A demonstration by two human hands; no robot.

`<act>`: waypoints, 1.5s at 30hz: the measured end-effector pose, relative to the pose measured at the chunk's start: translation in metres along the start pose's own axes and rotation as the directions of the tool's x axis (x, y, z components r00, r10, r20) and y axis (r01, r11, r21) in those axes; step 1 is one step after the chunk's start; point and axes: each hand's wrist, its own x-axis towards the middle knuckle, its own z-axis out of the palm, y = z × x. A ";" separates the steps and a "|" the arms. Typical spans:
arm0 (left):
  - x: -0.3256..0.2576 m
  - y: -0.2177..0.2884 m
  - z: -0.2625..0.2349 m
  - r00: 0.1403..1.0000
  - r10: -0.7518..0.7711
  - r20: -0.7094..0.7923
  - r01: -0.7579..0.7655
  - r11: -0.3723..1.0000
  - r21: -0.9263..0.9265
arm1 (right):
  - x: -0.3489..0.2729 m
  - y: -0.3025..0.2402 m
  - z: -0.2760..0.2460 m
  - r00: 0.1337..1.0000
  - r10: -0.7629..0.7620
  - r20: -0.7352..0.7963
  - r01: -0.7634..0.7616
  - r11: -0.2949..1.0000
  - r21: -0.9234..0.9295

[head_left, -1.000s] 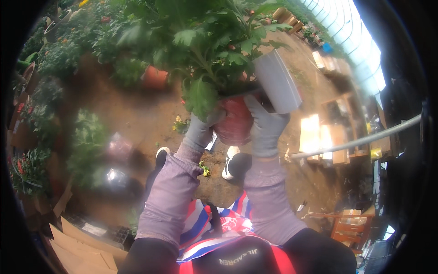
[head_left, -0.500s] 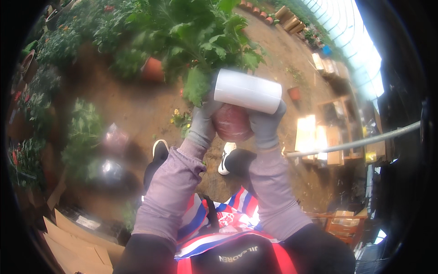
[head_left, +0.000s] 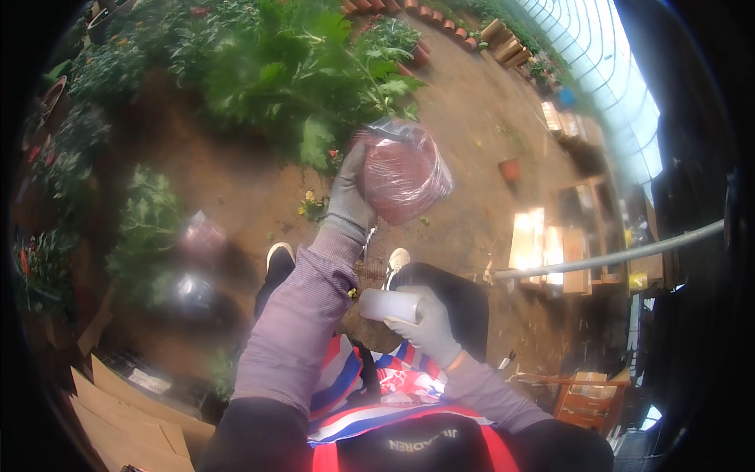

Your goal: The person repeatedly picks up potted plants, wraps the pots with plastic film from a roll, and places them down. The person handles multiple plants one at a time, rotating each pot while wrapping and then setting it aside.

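My left hand [head_left: 348, 200], in a grey glove, is raised in front of me and holds a red-brown pot [head_left: 399, 171] wrapped in clear plastic film; a leafy green plant [head_left: 303, 75] rises from it away from me. My right hand [head_left: 429, 322], also gloved, is low near my lap and grips a white roll [head_left: 389, 305] lying sideways. The two hands are well apart. My feet in light shoes show on the dirt below the pot.
Brown dirt floor [head_left: 480, 126] all around. Potted green plants [head_left: 149, 220] stand at the left, some wrapped in plastic. Flattened cardboard [head_left: 134, 409] lies at lower left. Wooden crates [head_left: 550, 240] and a grey pipe [head_left: 629, 252] are at the right. A small orange pot [head_left: 510, 169] stands alone.
Both hands held the pot and white roll together up front; now my right hand has dropped to my lap with the roll, and my left hand alone holds the wrapped pot.
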 end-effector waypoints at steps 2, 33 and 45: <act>-0.004 -0.001 -0.002 0.994 -0.071 -0.088 0.066 0.996 -0.059 | 0.029 0.027 -0.015 0.985 0.170 -0.023 -0.160 0.861 -0.482; -0.004 -0.001 -0.008 0.994 -0.105 0.019 0.083 0.873 0.481 | 0.130 -0.043 -0.077 0.761 -0.497 -0.416 0.640 0.681 0.357; -0.023 0.009 0.014 0.988 -0.144 -0.051 0.152 0.957 0.246 | 0.020 -0.023 0.002 0.996 -0.029 -0.087 0.013 0.984 -0.177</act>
